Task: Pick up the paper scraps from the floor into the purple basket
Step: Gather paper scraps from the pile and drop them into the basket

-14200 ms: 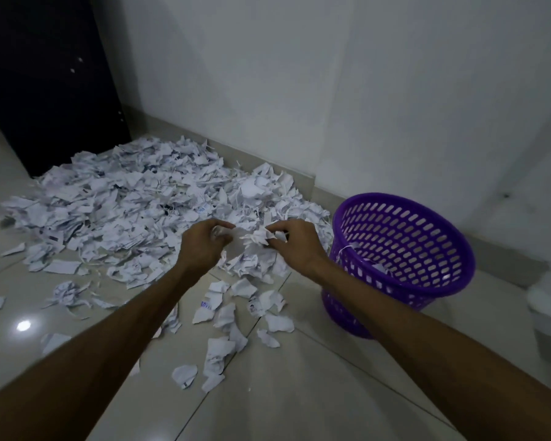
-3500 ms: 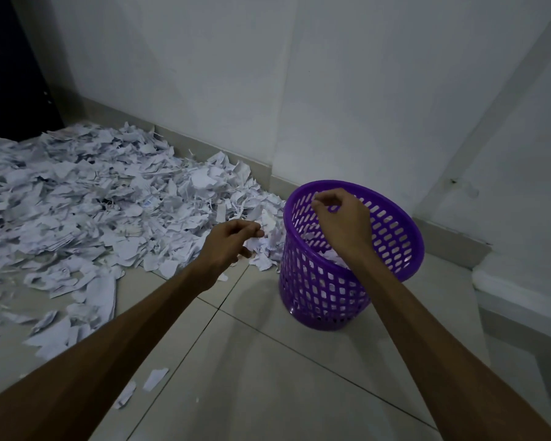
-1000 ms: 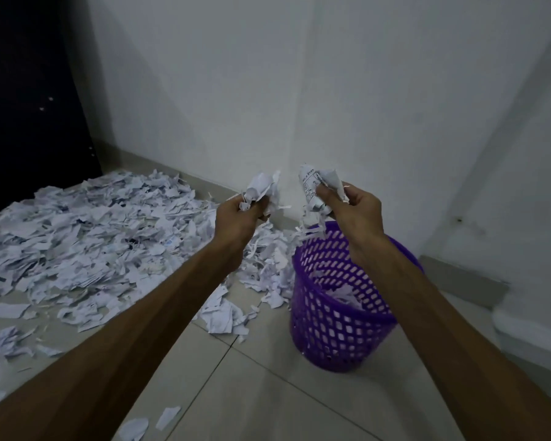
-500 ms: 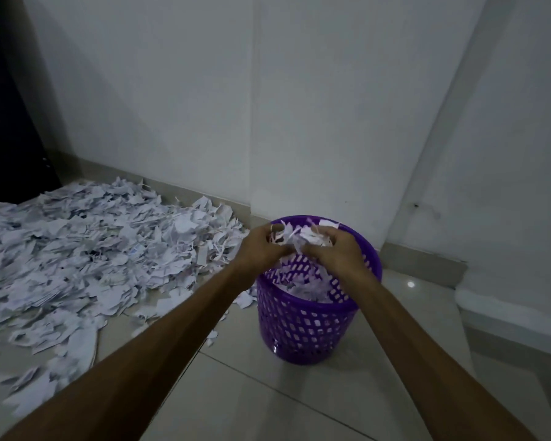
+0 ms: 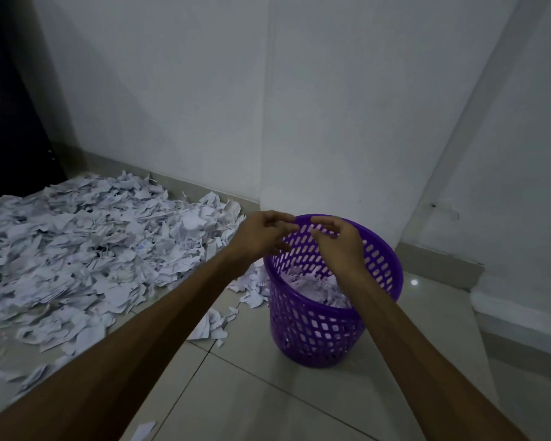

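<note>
A purple lattice basket [image 5: 318,332] stands upright on the tiled floor near the wall corner, with white paper scraps [image 5: 312,286] lying inside it. A wide heap of torn white paper scraps [image 5: 86,246] covers the floor to its left. My left hand [image 5: 261,235] hovers at the basket's left rim, fingers loosely spread and holding nothing. My right hand [image 5: 339,243] hangs over the basket's mouth, fingers relaxed and pointing down, also holding nothing.
A few stray scraps [image 5: 215,324] lie between the heap and the basket, and one [image 5: 143,429] near my left forearm. White walls meet in a corner behind the basket. A dark doorway [image 5: 10,122] stands at far left. A low white ledge [image 5: 522,316] runs along the right.
Half a second ago both hands gripped bunches of scraps over the basket. They have let go; the scraps now lie inside and the hands have lifted slightly apart.
</note>
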